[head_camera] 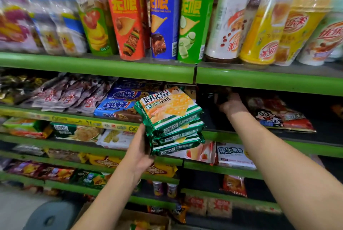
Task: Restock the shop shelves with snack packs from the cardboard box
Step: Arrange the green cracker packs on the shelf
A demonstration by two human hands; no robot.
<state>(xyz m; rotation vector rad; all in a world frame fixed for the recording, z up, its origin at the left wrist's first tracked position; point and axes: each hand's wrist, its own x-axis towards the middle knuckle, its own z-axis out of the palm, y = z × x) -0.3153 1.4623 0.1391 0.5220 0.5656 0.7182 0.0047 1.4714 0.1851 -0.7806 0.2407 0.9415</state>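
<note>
The left hand (141, 153) is gripping a stack of 3 green cracker packs (171, 120) from their left side, holding them in the air in front of the green shelf edge (100, 68), below it. The right hand (232, 104) is reaching into the dark bay under that same edge, to the right of the stack, touching a dark pack (219, 96); whether it is grasping it, I cannot tell. The cardboard box (148, 219) is sitting far below the edge.
</note>
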